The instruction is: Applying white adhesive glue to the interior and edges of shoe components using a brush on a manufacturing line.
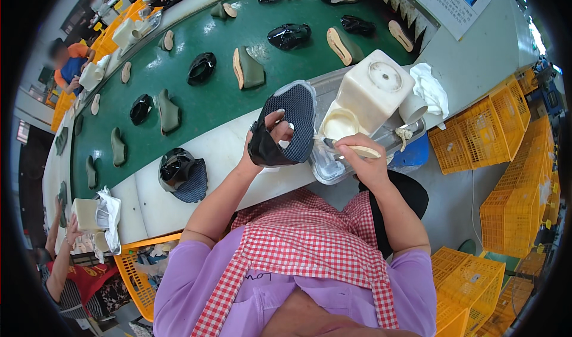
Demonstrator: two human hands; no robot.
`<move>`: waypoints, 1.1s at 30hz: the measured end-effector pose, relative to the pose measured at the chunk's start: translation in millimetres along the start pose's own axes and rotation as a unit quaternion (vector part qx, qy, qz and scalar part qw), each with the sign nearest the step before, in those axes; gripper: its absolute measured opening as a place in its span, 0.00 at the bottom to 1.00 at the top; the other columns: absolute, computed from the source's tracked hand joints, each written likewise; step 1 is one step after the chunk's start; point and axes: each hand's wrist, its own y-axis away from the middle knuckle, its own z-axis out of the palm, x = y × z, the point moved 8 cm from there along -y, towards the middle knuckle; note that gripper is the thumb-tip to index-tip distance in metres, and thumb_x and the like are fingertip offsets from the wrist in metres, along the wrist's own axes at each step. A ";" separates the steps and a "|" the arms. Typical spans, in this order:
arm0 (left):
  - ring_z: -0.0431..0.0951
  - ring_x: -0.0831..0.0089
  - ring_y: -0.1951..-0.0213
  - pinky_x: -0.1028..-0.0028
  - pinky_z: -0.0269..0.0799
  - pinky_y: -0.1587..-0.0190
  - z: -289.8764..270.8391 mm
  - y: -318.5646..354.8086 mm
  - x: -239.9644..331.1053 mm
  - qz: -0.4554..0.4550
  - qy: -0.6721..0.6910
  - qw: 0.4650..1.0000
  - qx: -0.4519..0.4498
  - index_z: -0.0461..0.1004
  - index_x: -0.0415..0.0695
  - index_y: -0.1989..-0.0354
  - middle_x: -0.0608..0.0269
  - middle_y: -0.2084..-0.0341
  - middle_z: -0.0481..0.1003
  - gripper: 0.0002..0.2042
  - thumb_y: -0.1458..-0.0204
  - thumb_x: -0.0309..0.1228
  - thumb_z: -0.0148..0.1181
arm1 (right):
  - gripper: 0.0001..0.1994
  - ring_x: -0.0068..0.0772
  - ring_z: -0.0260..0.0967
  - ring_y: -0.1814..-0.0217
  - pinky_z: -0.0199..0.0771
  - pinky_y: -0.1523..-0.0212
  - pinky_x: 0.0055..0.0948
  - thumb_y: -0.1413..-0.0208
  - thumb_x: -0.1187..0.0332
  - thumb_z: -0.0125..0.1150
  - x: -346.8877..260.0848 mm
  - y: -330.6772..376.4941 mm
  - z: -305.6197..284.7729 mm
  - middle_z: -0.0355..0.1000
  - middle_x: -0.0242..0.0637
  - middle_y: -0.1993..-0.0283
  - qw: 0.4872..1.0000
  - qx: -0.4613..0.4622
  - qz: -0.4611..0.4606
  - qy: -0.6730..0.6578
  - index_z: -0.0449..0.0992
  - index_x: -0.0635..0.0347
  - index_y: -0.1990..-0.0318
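Note:
My left hand (279, 129) is closed on a glossy black shoe upper (298, 122), its grey mesh lining turned toward me and its fingers showing through the opening. A brush with a pale wooden handle (365, 152) sits in my right hand (368, 165). The bristle end points left, close to the upper's right edge; I cannot tell if they touch. Behind the brush, an open cup of cream-coloured liquid (341, 124) joins a boxy white container (376, 84). Both stand in a metal tray (333, 173). A second black upper (180, 173) lies on the white ledge to the left.
A green conveyor belt (202, 110) carries black uppers, olive boot-shaped forms (168, 112) and pale insoles (400, 36). A white cloth (430, 91) lies right of the container. Yellow crates (476, 131) stand at right, another (136, 277) at lower left. Other people work along the belt.

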 end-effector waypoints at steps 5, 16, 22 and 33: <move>0.77 0.73 0.64 0.75 0.71 0.56 7.8 5.7 11.9 0.046 0.008 0.997 0.057 0.60 0.28 0.42 0.56 0.65 0.77 0.26 0.43 0.34 0.57 | 0.04 0.36 0.67 0.67 0.65 0.64 0.32 0.53 0.71 0.65 -27.9 -3.8 -1.3 0.73 0.35 0.70 0.966 0.056 -0.178 0.178 0.78 0.60 0.69; 0.74 0.73 0.55 0.75 0.68 0.51 48.3 19.7 37.2 0.117 -0.100 0.987 -0.048 0.66 0.36 0.44 0.59 0.57 0.74 0.18 0.43 0.27 0.54 | 0.05 0.38 0.64 0.65 0.62 0.61 0.33 0.56 0.73 0.65 -18.6 -2.4 5.1 0.70 0.36 0.72 0.971 0.073 -0.140 0.179 0.76 0.61 0.71; 0.71 0.78 0.70 0.79 0.68 0.70 39.2 19.0 -3.4 -0.037 0.026 0.992 -0.117 0.73 0.38 0.49 0.61 0.60 0.75 0.15 0.42 0.32 0.54 | 0.04 0.39 0.64 0.66 0.63 0.63 0.33 0.56 0.74 0.66 -31.4 -0.9 1.6 0.71 0.36 0.72 0.959 0.092 -0.176 0.202 0.77 0.61 0.71; 0.73 0.81 0.76 0.79 0.70 0.73 24.0 15.5 -2.9 -0.074 -0.010 0.996 -0.041 0.73 0.39 0.47 0.62 0.66 0.76 0.15 0.41 0.29 0.54 | 0.06 0.30 0.71 0.64 0.68 0.60 0.26 0.49 0.74 0.64 -28.7 -4.5 -30.8 0.75 0.36 0.66 0.980 0.174 -0.091 0.038 0.79 0.62 0.63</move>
